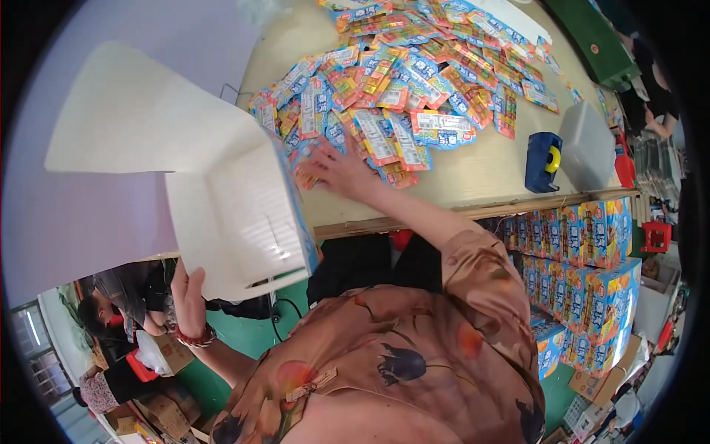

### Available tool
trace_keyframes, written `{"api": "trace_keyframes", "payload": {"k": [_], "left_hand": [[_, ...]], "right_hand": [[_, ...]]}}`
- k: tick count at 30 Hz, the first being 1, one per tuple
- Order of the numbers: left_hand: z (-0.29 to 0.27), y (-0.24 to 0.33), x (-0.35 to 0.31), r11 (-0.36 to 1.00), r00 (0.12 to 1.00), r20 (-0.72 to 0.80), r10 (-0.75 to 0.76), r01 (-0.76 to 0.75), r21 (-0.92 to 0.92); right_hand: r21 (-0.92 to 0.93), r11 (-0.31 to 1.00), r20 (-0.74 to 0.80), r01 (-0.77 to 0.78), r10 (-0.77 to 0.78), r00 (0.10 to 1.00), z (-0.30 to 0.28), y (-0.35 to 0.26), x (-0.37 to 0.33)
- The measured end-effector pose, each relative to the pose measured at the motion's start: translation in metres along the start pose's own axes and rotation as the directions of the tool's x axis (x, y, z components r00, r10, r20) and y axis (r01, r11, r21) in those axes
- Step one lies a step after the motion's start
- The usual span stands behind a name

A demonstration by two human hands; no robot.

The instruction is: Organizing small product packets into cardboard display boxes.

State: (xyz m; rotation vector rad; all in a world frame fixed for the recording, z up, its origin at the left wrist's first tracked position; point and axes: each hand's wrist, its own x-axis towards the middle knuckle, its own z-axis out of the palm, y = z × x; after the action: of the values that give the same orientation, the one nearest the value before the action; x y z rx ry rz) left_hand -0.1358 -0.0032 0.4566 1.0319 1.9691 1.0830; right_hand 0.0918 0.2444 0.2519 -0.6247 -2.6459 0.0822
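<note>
An unfolded-top cardboard box (251,203), white inside with a blue printed side, is tilted at the table's near left edge. Its large flap stands up toward the left, and no packets show inside. My left hand (190,300) grips the box by its lower left corner, thumb showing along the edge. Over the near left part of a heap of colourful snack packets (381,74), my right hand (342,170) reaches with fingers spread, touching the packets beside the box. Whether a packet sits under the fingertips is hard to see.
A blue tape dispenser (543,163) with yellow tape and a translucent plastic bin (588,148) stand at the table's right. Below them are stacked printed boxes (584,296). A green machine part (592,41) is at the far right. Another person (122,296) sits at lower left.
</note>
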Motion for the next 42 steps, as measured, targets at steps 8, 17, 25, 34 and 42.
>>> {"api": "trace_keyframes", "payload": {"k": [8,17,25,34,42], "left_hand": [[-0.012,-0.007,-0.006,0.996,0.986,0.138,-0.088,0.086,0.024],[-0.033,-0.008,-0.02,0.983,0.988,0.088,-0.128,0.138,-0.119],[-0.025,-0.007,-0.019,0.974,0.978,0.132,-0.162,0.18,-0.137],[0.001,-0.012,-0.009,0.984,0.97,0.192,-0.151,0.166,-0.068],[0.025,-0.027,0.035,0.98,0.979,0.201,-0.025,-0.015,0.198]], "right_hand": [[-0.137,0.989,0.088,0.046,-0.034,0.996,0.022,0.053,-0.002],[-0.182,0.982,0.388,-0.06,0.127,0.913,-0.05,0.065,0.029],[-0.091,0.978,-0.118,0.189,-0.199,0.973,0.048,-0.006,0.133],[-0.096,0.992,0.237,0.082,-0.057,0.97,0.07,0.046,0.154],[-0.196,0.978,0.239,0.074,-0.026,0.971,0.042,0.092,0.113]]}}
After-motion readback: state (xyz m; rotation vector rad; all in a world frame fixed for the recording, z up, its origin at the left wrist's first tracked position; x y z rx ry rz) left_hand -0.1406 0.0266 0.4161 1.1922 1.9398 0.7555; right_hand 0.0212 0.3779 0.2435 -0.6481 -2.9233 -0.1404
